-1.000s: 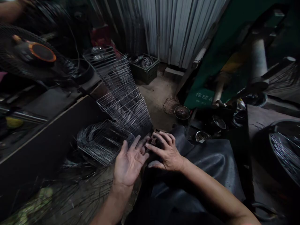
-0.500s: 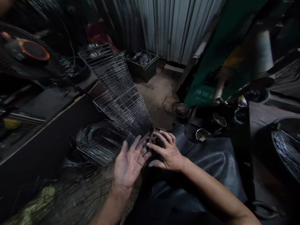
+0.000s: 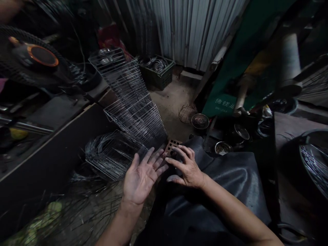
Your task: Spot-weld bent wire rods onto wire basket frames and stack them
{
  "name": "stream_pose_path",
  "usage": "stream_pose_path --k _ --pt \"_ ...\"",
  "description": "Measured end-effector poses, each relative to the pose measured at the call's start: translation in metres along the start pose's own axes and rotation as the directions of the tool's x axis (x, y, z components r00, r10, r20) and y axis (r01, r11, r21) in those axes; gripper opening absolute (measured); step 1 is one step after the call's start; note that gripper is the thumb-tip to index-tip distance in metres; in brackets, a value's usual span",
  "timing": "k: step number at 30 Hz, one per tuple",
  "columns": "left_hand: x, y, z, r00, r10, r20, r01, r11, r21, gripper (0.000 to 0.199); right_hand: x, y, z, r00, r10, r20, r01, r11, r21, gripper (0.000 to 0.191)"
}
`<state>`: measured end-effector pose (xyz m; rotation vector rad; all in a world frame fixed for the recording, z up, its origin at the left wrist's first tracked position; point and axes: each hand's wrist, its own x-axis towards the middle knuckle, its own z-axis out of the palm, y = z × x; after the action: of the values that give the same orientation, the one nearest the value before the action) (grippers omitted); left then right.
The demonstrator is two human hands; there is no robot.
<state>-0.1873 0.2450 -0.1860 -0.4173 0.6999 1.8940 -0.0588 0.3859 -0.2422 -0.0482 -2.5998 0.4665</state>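
My left hand (image 3: 142,177) is palm up with its fingers spread and nothing in it. Just to its right, my right hand (image 3: 186,167) hovers palm down, fingers apart and slightly bent, also holding nothing. Beyond the fingertips lies a brown piece with square holes (image 3: 174,144), partly hidden by the hands. A tall stack of wire racks (image 3: 138,106) leans ahead and to the left. Beside my left hand are more wire frames (image 3: 110,160) with a coil of wire. A dark, shiny apron (image 3: 230,177) covers the lap under my right arm.
A fan (image 3: 42,56) stands at the upper left, above a dark board (image 3: 64,143). A green crate (image 3: 160,75) sits by the metal wall. Small bowls (image 3: 200,121) lie near a green machine (image 3: 222,99). At the right, a tub of wires (image 3: 314,164) rests on a table.
My right hand has moved slightly right, away from my left hand, uncovering more of the piece with holes. The surroundings have shifted slightly right in view.
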Motion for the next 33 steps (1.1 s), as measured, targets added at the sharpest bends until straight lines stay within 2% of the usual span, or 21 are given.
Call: stream_pose_path --k 9,14,20,22,26,28,30,33 --pt "0.002 -0.002 0.004 1.000 0.010 -0.010 -0.009 0.999 0.038 0.055 0.005 0.005 0.000 0.999 0.035 -0.029 -0.035 0.999 -0.018 0.063" --pt "0.003 -0.004 0.004 1.000 -0.016 -0.008 0.016 0.999 0.042 0.054 0.005 0.004 -0.002 0.999 0.028 0.029 -0.027 0.999 -0.031 0.062" --pt "0.005 -0.005 0.000 0.999 -0.038 0.018 0.038 0.999 0.019 0.055 0.009 0.005 0.000 1.000 0.017 -0.016 -0.017 1.000 -0.008 0.060" --pt "0.005 -0.004 0.000 0.999 -0.034 0.017 0.034 0.999 0.014 0.057 0.010 0.009 -0.003 0.997 0.071 -0.023 -0.070 0.998 0.003 0.057" --pt "-0.002 0.001 0.006 0.999 0.014 0.029 -0.015 0.999 0.038 0.060 0.003 0.025 -0.019 0.963 0.265 -0.052 -0.259 0.960 0.101 0.051" --pt "-0.010 0.007 0.010 0.997 0.035 0.072 -0.040 0.996 0.074 0.059 -0.007 0.035 -0.031 0.952 0.306 -0.005 -0.300 0.935 0.187 0.047" --pt "-0.019 0.016 0.008 0.992 0.025 0.127 -0.041 0.991 0.126 0.057 -0.022 0.046 -0.041 0.935 0.343 0.094 -0.356 0.899 0.254 0.044" --pt "-0.025 0.027 -0.004 0.989 -0.018 0.150 -0.021 0.966 0.259 0.049 -0.055 0.056 -0.053 0.878 0.444 0.180 -0.478 0.838 0.264 0.043"
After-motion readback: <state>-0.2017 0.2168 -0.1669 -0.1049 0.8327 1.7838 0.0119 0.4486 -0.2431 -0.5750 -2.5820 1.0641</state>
